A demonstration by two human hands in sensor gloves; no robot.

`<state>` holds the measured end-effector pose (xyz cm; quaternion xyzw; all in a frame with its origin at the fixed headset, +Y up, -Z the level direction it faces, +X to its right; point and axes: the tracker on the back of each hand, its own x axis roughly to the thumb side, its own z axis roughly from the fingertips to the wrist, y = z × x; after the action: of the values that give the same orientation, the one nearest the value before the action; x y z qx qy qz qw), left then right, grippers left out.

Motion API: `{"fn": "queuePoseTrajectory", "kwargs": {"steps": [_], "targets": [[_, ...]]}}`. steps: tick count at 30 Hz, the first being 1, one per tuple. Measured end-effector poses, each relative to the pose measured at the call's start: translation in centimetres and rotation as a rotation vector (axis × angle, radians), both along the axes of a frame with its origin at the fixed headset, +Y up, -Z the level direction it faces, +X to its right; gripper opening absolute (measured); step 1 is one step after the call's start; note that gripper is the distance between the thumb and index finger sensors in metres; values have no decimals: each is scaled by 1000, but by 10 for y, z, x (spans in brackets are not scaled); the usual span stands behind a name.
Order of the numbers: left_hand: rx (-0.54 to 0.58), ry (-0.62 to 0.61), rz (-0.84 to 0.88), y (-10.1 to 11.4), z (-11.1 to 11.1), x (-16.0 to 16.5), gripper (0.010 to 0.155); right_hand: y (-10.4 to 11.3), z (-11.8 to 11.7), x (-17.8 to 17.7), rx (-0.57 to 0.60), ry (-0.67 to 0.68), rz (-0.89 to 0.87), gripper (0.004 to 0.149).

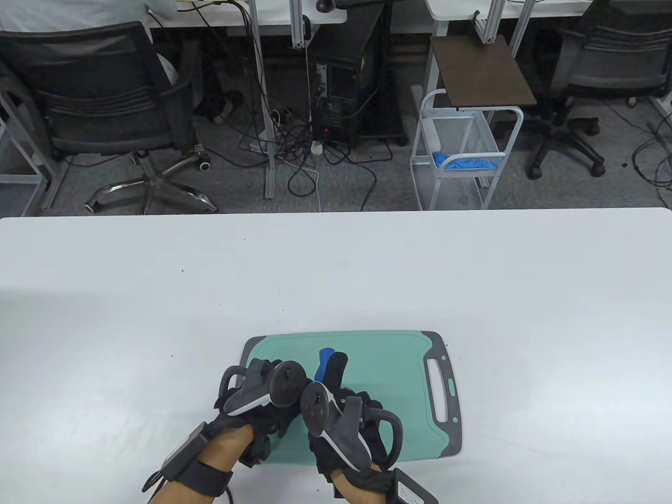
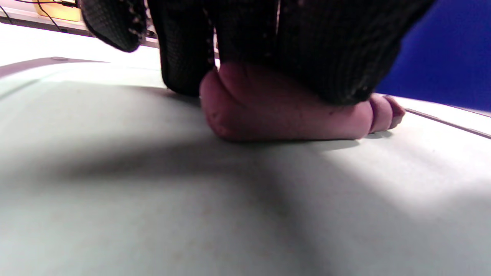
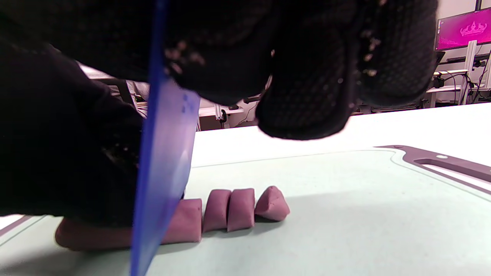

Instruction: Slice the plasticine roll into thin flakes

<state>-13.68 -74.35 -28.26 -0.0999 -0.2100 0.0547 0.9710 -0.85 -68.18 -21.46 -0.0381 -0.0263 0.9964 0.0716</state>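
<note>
I am pressing my left hand (image 1: 262, 391) down on the plasticine roll (image 2: 284, 115), which is lying on the green cutting board (image 1: 399, 367) on the table (image 1: 157, 294). My right hand (image 1: 346, 415) is gripping the blue knife (image 3: 163, 153), its blade entering the roll. Three cut pieces (image 3: 239, 209) are lying beside it, rather thick. Most of the roll is awaiting slicing.

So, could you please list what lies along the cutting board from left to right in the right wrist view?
Uncut plasticine roll → blue blade → first cut piece → two slices → wedge-shaped end piece → board handle.
</note>
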Motion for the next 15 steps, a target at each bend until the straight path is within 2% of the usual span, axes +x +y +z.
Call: {"fn": "queuePoseTrajectory", "kwargs": {"steps": [15], "targets": [[-2,1,12,-1,-1,-1,47,-5,-2,-3,3,13,6,81]]}}
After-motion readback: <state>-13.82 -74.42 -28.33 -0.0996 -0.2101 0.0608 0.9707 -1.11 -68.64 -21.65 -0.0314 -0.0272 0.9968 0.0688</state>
